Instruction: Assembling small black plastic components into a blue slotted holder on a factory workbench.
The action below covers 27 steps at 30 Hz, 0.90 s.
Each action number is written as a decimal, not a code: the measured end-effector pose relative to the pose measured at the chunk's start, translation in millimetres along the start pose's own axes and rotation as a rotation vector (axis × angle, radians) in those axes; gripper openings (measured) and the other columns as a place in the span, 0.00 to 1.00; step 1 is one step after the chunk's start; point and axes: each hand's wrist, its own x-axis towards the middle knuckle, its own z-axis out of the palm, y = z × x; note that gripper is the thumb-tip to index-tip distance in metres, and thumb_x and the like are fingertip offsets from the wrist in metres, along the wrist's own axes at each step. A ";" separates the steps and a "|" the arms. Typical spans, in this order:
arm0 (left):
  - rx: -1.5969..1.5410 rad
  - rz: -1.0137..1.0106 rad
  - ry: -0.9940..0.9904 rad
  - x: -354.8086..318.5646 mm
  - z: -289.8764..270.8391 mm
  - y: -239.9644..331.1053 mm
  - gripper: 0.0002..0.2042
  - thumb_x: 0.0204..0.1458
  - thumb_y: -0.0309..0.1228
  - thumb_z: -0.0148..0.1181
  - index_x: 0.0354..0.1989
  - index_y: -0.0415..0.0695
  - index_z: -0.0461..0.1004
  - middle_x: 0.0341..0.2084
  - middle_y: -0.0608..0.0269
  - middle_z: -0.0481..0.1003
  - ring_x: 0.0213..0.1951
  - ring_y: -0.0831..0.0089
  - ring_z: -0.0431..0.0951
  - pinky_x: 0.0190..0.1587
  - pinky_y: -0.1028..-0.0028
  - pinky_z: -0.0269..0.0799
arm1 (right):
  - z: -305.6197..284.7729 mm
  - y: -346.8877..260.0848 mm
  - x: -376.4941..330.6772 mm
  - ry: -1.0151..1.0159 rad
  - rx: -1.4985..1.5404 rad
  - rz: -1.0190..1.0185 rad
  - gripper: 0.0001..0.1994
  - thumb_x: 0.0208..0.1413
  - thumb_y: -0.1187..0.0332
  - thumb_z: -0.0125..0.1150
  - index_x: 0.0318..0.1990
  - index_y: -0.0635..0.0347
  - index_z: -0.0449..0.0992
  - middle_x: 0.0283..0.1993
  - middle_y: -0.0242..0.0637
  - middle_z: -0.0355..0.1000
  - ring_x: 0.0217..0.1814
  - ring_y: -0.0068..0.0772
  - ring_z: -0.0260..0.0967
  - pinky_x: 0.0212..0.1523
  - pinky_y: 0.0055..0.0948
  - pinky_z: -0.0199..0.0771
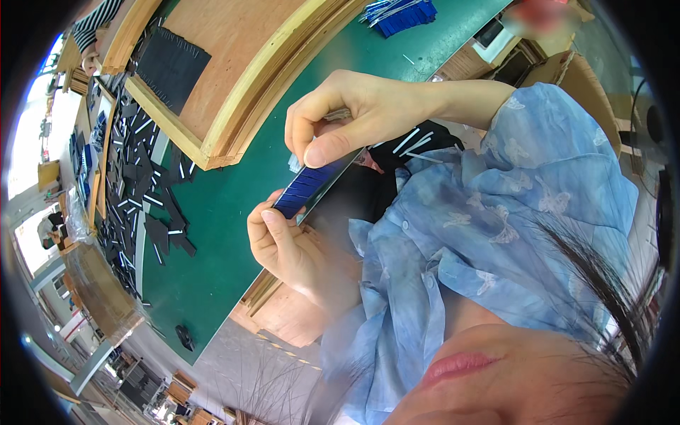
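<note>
In front of my chest, my two hands hold a narrow, shiny dark-blue strip with slanted lines across it and a pale edge. My right hand pinches its upper end, thumb on the near face and fingers curled behind. At the lower end, my left hand grips it between thumb and fingertips. A small pale bit shows beside the right fingertips; its kind is unclear. Below the strip, partly hidden by my hands, is black material with several thin white sticks on it.
The green tabletop carries a wooden-framed tray holding a black fringed sheet. Many black pieces with white strips spread along the left. A blue bundle lies at the far edge. A cardboard box stands at the right.
</note>
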 end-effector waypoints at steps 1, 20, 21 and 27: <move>0.000 0.000 0.000 -0.4 1.8 1.2 0.12 0.60 0.34 0.50 0.38 0.35 0.68 0.31 0.57 0.73 0.31 0.76 0.73 0.36 0.79 0.70 | 0.1 0.5 0.0 0.000 0.000 -0.001 0.08 0.55 0.69 0.60 0.33 0.67 0.75 0.36 0.34 0.70 0.39 0.22 0.65 0.38 0.22 0.65; -0.015 -0.001 0.016 -1.7 2.8 3.0 0.11 0.60 0.33 0.50 0.38 0.35 0.68 0.30 0.57 0.73 0.30 0.76 0.73 0.34 0.78 0.70 | -1.4 -7.3 -3.6 0.126 -0.220 -0.033 0.08 0.54 0.68 0.59 0.31 0.64 0.75 0.35 0.32 0.69 0.33 0.18 0.62 0.29 0.18 0.59; -0.014 0.001 0.002 -1.4 2.0 2.5 0.11 0.60 0.34 0.51 0.38 0.35 0.68 0.30 0.57 0.73 0.29 0.76 0.72 0.34 0.79 0.71 | -1.7 -7.6 -3.5 0.137 -0.248 -0.032 0.07 0.54 0.68 0.59 0.31 0.64 0.75 0.35 0.32 0.69 0.33 0.18 0.62 0.29 0.18 0.59; -0.066 -0.062 -0.027 0.9 1.4 1.3 0.12 0.60 0.34 0.50 0.40 0.36 0.68 0.32 0.58 0.72 0.30 0.75 0.70 0.33 0.79 0.69 | -1.6 1.1 0.3 0.151 0.025 -0.172 0.07 0.54 0.69 0.60 0.32 0.64 0.76 0.36 0.35 0.70 0.34 0.20 0.63 0.32 0.19 0.61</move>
